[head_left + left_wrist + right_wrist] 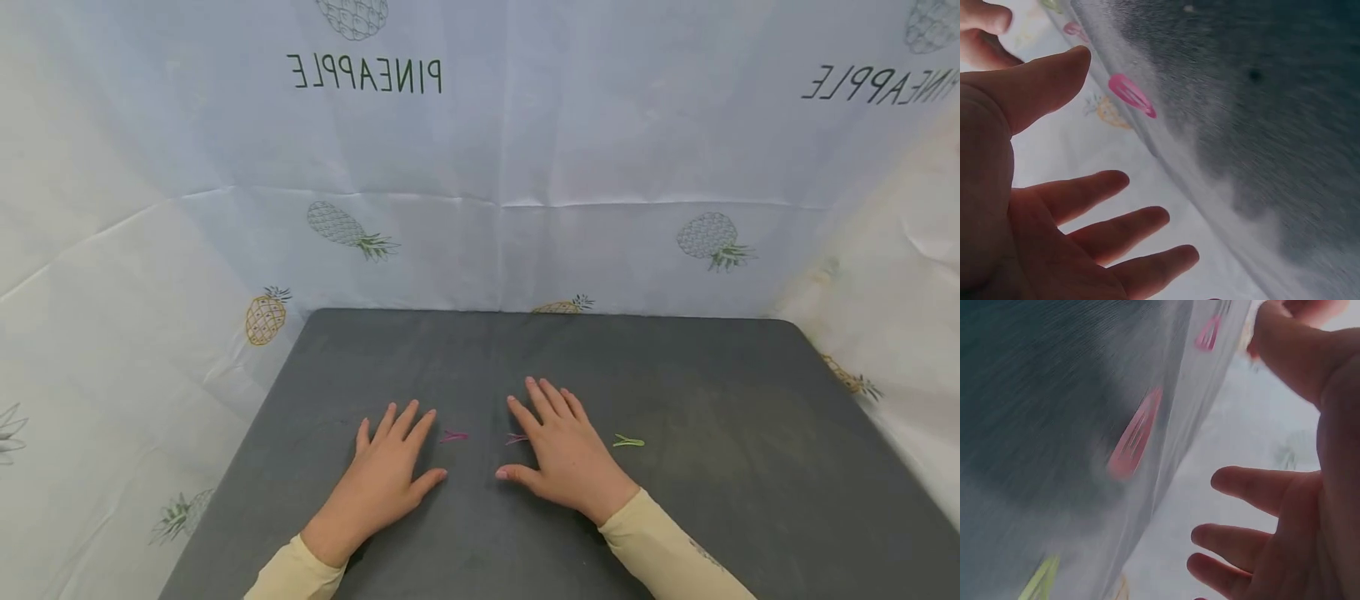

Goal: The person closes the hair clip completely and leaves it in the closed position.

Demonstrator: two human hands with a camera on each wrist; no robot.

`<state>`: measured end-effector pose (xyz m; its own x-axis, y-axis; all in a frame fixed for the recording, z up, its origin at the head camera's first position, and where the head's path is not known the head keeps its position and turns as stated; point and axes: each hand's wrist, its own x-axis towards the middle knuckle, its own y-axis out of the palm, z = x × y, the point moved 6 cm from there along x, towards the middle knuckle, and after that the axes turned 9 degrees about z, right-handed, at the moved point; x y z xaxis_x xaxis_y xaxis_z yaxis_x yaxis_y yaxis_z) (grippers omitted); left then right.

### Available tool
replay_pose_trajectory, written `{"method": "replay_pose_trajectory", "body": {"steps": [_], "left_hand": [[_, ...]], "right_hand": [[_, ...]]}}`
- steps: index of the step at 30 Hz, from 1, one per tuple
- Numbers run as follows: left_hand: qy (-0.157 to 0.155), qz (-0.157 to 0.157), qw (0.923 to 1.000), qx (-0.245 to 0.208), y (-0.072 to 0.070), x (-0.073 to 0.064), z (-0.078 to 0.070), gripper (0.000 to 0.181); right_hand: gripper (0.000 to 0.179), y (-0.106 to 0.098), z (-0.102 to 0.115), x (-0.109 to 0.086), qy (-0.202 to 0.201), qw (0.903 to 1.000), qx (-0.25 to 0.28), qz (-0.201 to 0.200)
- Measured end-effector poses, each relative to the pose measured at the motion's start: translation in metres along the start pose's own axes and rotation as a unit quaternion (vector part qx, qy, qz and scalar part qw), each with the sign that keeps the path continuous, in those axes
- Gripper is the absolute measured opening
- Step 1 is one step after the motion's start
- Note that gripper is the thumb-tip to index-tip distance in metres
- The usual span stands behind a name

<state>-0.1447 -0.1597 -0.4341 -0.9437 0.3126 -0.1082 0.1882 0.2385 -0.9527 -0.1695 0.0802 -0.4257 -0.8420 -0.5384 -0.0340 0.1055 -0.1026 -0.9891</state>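
Three snap hair clips lie in a row on the dark grey table. A magenta clip sits just right of the left hand, whose fingers are spread and hold nothing. Partly covered by the right hand in the head view is a pink clip; the right wrist view shows this pink clip whole, apart from the fingers. A yellow-green clip lies to the right of the right hand. That hand also has extended fingers with nothing between them.
A white curtain printed with pineapples and mirrored lettering hangs behind the table and along both sides. Bare tabletop extends beyond the hands and to the right.
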Motion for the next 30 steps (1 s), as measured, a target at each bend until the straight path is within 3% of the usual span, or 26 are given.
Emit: {"method": "replay_pose_trajectory", "body": {"steps": [5,11,20,30], "left_hand": [[0.011,-0.002,0.9999,-0.002,-0.001,0.011,-0.009,0.074],[0.029,-0.007,0.9996,0.004,-0.001,0.024,-0.014,0.06],[0.028,-0.002,0.9995,0.012,0.002,0.033,-0.012,0.046],[0.045,-0.025,0.9986,0.005,0.005,0.036,-0.01,0.035]], "right_hand": [[0.084,0.007,0.022,0.025,-0.047,0.9987,-0.019,-0.008],[0.059,0.011,0.036,0.044,-0.07,0.9952,-0.058,-0.036],[0.028,0.018,0.047,0.065,-0.071,0.9931,-0.089,-0.029],[0.012,0.018,0.058,0.075,-0.076,0.9918,-0.095,-0.038]]}}
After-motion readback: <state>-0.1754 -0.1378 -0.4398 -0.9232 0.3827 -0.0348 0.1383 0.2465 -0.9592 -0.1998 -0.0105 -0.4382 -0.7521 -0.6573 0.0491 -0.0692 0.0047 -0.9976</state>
